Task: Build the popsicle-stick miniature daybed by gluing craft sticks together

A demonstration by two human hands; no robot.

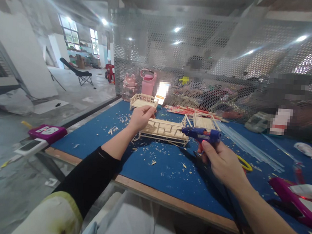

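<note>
My right hand [219, 162] is wrapped round the grip of a blue hot glue gun [204, 134]. Its nozzle points left at the right end of a small wooden-stick model [165, 130] with a lattice railing. At the model's far left end is my left hand [141, 117], thumb and fingers pinched together; whatever lies between the fingertips is hidden. Behind that hand stands a second stick model [141, 101] with a similar railing. A flat stick panel [203, 121] lies behind the glue gun.
Clear glue sticks [250, 145] and red-and-white sticks [191, 110] lie on the blue tabletop [146, 180] among wood scraps. Pink bottles [148, 82] and a lit phone [161, 92] stand by the perforated screen [217, 46]. Purple devices [48, 132] sit at both sides. A cable trails from the gun.
</note>
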